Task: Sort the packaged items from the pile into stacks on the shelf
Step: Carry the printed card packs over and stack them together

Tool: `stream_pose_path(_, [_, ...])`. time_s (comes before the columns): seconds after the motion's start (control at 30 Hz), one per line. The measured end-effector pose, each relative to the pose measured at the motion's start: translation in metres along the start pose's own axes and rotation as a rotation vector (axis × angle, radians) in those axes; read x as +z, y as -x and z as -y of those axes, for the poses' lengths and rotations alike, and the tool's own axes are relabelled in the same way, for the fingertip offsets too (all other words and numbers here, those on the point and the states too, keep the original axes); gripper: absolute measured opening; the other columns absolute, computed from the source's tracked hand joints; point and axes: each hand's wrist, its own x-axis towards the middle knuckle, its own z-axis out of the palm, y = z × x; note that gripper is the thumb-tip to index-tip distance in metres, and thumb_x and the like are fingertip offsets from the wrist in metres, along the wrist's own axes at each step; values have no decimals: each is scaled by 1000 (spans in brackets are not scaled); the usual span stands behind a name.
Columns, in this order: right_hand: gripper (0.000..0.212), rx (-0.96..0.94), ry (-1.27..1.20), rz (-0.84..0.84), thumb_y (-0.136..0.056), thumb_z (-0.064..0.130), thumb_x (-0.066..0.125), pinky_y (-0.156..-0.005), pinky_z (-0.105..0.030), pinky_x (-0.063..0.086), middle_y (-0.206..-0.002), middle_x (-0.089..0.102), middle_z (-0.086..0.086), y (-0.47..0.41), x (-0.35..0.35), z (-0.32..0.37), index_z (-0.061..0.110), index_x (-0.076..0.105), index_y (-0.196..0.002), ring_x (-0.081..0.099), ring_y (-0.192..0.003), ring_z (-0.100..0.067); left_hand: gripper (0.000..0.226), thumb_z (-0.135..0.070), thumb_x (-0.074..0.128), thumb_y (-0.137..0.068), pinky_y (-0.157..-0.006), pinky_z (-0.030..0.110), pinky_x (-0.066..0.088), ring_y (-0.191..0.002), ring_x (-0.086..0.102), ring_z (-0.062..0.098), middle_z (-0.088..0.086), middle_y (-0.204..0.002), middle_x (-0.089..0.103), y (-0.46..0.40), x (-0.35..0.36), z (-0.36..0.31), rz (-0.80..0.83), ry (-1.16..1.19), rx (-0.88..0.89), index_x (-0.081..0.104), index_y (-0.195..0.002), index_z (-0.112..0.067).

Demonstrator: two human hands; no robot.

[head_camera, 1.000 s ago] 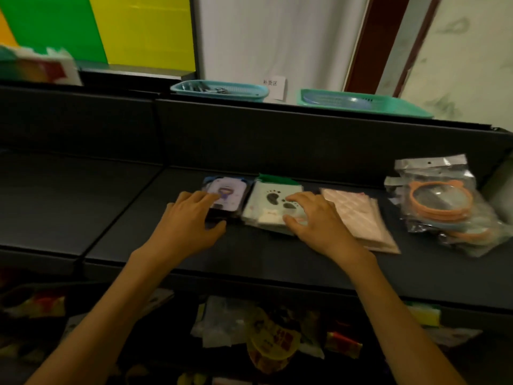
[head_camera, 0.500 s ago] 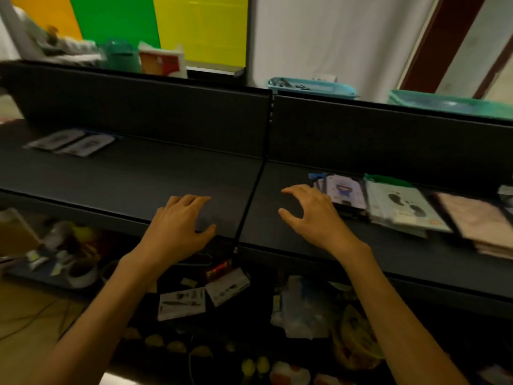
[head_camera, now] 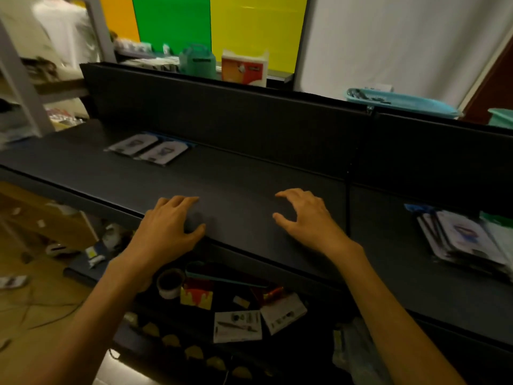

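Both grips empty, fingers loosely curled, my left hand (head_camera: pixel 169 229) hovers nearer the two packets (head_camera: pixel 150 148) lying toward the shelf's (head_camera: pixel 249 173) far left edge than my right hand (head_camera: pixel 308 218).

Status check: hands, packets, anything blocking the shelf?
Left hand, right hand open, empty. Stacked packets far right, two packets back left. Shelf between unobstructed.

The scene is dim and warm-toned. The dark shelf (head_camera: pixel 236 184) swallows detail, while the wall panels (head_camera: pixel 211 26) and white curtain (head_camera: pixel 388 43) behind are brightest. Wide-angle distortion bends the edges, and the upper left corner is smeared with blur.
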Motion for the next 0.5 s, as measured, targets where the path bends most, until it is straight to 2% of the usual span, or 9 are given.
stream_pose_path(0.5, [53, 74, -21, 65, -91, 43, 54, -108, -31, 26, -144, 37, 5, -155, 51, 100, 28, 39, -140, 34, -132, -16, 66, -46, 57, -88, -106, 48, 36, -134, 32, 27, 2, -146, 38, -122, -55, 150, 8, -57, -9, 30, -145, -26])
